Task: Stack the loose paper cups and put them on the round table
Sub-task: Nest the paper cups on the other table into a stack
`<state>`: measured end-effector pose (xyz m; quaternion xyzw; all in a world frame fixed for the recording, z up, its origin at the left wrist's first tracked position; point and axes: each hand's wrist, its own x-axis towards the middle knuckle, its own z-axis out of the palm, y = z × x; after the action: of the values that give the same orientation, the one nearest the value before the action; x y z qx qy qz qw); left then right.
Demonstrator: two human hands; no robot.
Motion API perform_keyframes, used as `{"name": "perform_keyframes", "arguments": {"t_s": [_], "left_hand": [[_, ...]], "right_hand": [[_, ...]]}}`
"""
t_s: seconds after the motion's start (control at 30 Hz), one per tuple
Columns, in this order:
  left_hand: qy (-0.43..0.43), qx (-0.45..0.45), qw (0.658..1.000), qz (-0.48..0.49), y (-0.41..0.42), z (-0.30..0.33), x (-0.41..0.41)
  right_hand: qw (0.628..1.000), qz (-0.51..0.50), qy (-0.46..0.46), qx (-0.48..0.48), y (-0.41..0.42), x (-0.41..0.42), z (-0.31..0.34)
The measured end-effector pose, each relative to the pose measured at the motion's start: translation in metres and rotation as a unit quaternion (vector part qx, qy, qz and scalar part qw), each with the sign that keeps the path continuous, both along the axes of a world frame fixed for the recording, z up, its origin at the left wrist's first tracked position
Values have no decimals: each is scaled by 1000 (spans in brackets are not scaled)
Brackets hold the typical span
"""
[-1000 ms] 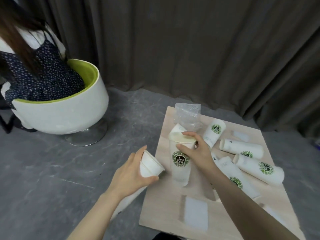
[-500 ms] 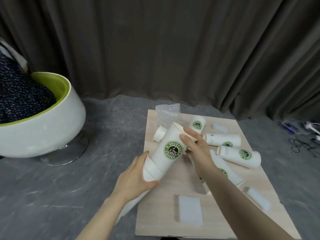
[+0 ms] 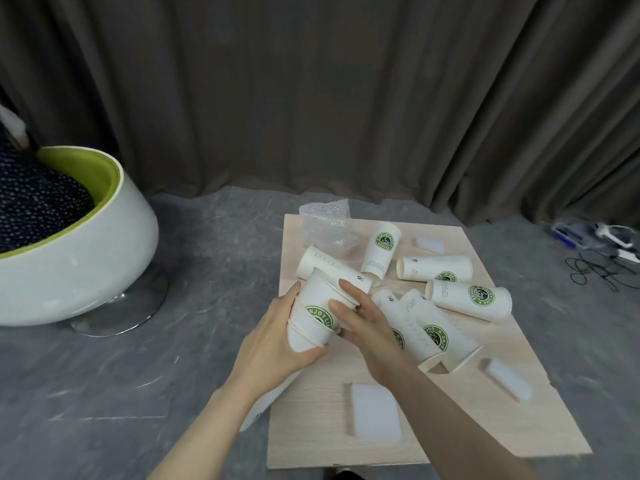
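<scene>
Pale wood-grain board lies flat on grey mottled floor, square-edged; bare strip along its near edge. Left hand wraps the nested paper cup stack from the left, fingers curled round the lower end. Right hand grips the same stack from the right, fingertips over the cup wall near its rim. Stack tilted above the board's left edge. Loose cups lie on their sides mid-board, smooth white cones with green logos. Crinkled clear plastic at far edge. White foam blocks near. Glossy white round chair left, well apart.
</scene>
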<state>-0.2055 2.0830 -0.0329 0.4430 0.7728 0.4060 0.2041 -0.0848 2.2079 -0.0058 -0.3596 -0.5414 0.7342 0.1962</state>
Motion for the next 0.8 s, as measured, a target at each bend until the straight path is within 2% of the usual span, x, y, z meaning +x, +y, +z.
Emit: {"name": "perform_keyframes", "arguments": {"t_s": [0.23, 0.37, 0.43, 0.5, 0.53, 0.57, 0.63, 0.7, 0.8], "left_hand": [[-7, -15, 1000, -21, 15, -1, 18], [-8, -24, 999, -31, 27, -3, 30], [-12, -21, 999, -24, 33, -6, 35], [-13, -19, 1000, -20, 38, -8, 38], [-14, -20, 1000, -18, 40, -9, 38], [-14, -21, 1000, -15, 42, -10, 38], [-13, -27, 1000, -9, 44, -12, 38], [-15, -31, 999, -5, 45, -13, 39], [-18, -36, 999, -10, 46, -14, 40]], "right_hand": [[996, 41, -76, -4, -16, 27, -14], [995, 54, -81, 0, -11, 43, -19], [994, 44, -86, 41, -6, 51, -25], [983, -5, -114, 141, 3, 64, -37], [962, -40, -153, 220, 9, 73, -46], [923, -71, -211, 313, 18, 82, -55], [825, -118, -320, 450, 36, 101, -72], [772, -131, -393, 482, 53, 114, -86], [751, -105, -452, 469, 63, 123, -102]]}}
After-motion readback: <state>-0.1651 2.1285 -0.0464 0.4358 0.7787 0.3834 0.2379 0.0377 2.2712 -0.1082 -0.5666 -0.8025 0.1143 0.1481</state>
